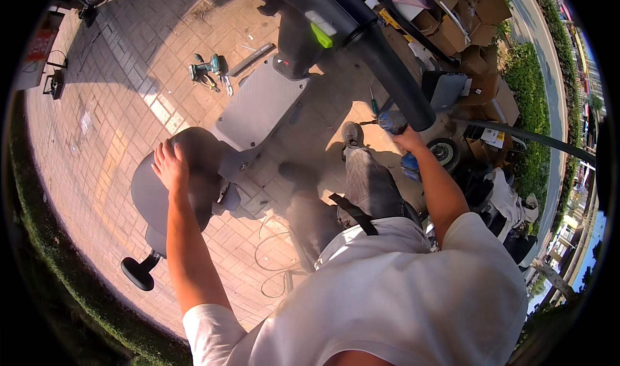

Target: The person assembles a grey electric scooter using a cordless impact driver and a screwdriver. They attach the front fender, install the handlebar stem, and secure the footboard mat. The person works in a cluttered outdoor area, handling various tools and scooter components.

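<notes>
My left hand (171, 167) lies flat on the dark grey scooter seat (150, 188), fingers stretched out. My right hand (408, 140) is wrapped round the handle of a blue cordless drill (391, 122). The drill's bit points left, above my shoe, and its blue battery shows below my hand. The scooter stretches from the seat past a grey ribbed footboard (265, 101) to the black handlebar grip (400, 82) at the upper right. A bright green lever (321, 35) sits beside that grip.
On the paving beyond the footboard lie a teal power drill (214, 64), pliers (208, 83) and a dark metal bar (252, 59). A screwdriver (374, 101) rests near my shoe (352, 135). Cardboard boxes (481, 65) and a small wheel (444, 153) crowd the right side.
</notes>
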`<state>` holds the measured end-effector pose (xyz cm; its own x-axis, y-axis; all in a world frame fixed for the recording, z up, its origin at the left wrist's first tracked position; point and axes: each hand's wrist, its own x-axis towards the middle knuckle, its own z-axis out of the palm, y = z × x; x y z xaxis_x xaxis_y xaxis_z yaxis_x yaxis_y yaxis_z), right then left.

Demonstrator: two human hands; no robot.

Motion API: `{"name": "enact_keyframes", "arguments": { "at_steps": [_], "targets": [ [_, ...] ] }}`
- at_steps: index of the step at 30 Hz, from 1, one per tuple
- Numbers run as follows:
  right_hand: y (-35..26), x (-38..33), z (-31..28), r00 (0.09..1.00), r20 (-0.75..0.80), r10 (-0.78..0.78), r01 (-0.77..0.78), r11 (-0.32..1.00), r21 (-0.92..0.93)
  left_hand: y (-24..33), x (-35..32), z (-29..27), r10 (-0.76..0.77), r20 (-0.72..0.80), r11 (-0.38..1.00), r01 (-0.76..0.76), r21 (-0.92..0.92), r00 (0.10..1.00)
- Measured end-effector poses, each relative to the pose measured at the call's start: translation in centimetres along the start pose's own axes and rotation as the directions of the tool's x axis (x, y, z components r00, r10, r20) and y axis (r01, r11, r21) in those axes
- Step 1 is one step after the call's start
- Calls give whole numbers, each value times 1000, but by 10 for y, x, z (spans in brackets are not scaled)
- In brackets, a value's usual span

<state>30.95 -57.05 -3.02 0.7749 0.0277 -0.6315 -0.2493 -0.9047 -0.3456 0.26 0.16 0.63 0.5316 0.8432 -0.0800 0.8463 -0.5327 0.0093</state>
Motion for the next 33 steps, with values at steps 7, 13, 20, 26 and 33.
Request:
{"name": "enact_keyframes", "arguments": {
  "at_steps": [7, 13, 20, 26, 33],
  "targets": [
    [96, 113, -40, 997, -77, 3, -1, 1000, 26, 67, -29, 13, -84, -4, 974, 84, 210, 996],
    [141, 205, -27, 988, -104, 114, -75, 943, 324, 196, -140, 132, 286, 461, 943, -333, 21, 840],
    [210, 321, 38, 940, 42, 339, -132, 249, 960, 323, -75, 249, 160, 487, 985, -103, -141, 859],
    [258, 443, 94, 947, 216, 237, -220, -10, 975, 356, -17, 374, 199, 206, 980, -195, -36, 958],
    [224, 558, 175, 940, 334, -75, -342, -177, 923, 375, -11, 411, 380, -123, 924, -371, 91, 917]
  ]
}}
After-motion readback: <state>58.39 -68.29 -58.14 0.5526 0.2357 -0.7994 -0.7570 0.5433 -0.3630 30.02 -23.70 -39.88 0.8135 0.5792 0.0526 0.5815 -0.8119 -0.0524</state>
